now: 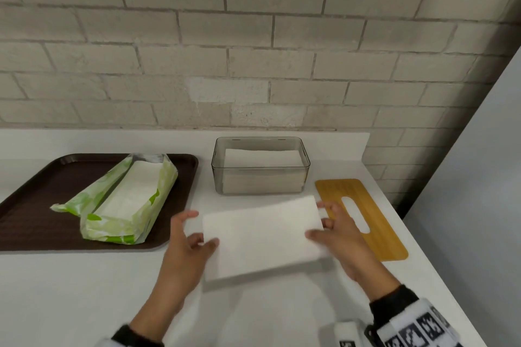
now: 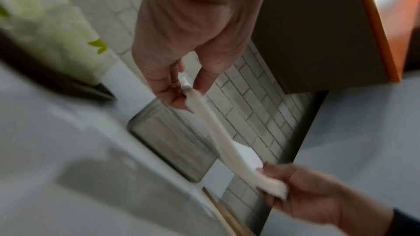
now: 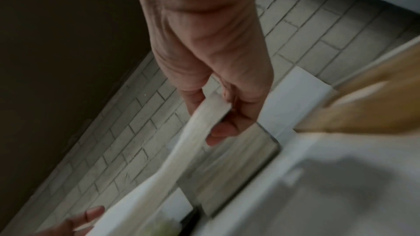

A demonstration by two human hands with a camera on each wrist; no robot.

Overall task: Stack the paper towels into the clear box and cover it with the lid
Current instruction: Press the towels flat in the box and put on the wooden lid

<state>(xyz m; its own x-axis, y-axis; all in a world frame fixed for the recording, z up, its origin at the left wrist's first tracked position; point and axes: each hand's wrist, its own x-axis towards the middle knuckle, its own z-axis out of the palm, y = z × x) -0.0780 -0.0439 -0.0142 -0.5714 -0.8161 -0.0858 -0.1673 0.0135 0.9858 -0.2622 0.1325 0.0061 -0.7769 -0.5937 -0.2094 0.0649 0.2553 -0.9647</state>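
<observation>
A thin white stack of paper towels [image 1: 262, 236] hangs above the counter, held flat between both hands. My left hand [image 1: 194, 234] pinches its left end [image 2: 188, 94], thumb on top. My right hand [image 1: 327, 225] pinches its right end [image 3: 213, 112]. Behind it stands the clear box [image 1: 260, 167] with a pile of towels inside, its top uncovered. The wooden lid [image 1: 363, 217] with an oval slot lies flat on the counter to the right, partly under my right hand. The held stack sags in the middle in the left wrist view.
A brown tray [image 1: 33, 222] at the left carries an opened green and white pack [image 1: 127, 203] with more towels. The white counter [image 1: 84, 290] ends at a brick wall [image 1: 253, 51] behind and at its right edge beside the lid.
</observation>
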